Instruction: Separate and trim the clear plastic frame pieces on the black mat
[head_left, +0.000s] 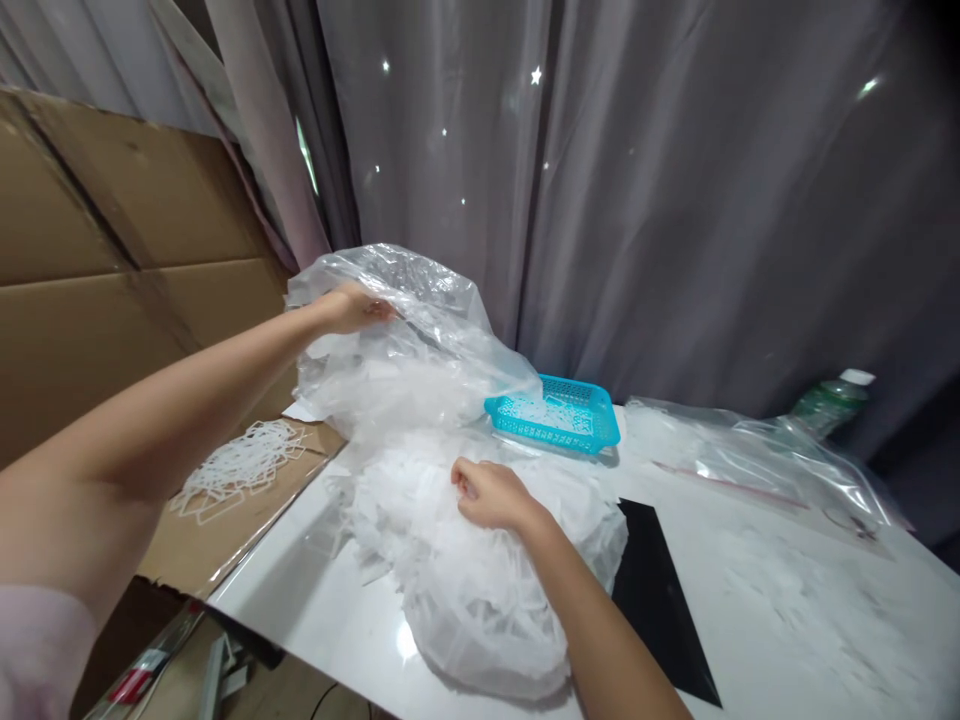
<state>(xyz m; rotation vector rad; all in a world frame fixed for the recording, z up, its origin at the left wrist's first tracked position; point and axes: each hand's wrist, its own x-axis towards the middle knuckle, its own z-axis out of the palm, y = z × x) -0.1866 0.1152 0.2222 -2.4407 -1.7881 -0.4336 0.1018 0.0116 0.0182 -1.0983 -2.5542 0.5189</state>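
My left hand (pixel 358 306) grips a raised fold of a large clear plastic bag (pixel 427 275) at the back of the table. Below it, a heap of thin white plastic pieces (pixel 390 500) spreads from the bag across the white tabletop. My right hand (pixel 491 492) is curled over a full translucent white bag (pixel 487 630) at the front of the heap. What lies inside its closed fingers is hidden. Just behind the heap stands a blue plastic basket (pixel 555 441), with white pieces inside it.
White frame-shaped pieces (pixel 240 465) lie on cardboard (pixel 180 550) at the left. A black sheet (pixel 664 610) is right of the heap. Clear zip bags (pixel 735 450) and a green bottle (pixel 832 400) with a white cap sit at the right. Grey curtains (pixel 675 200) hang behind.
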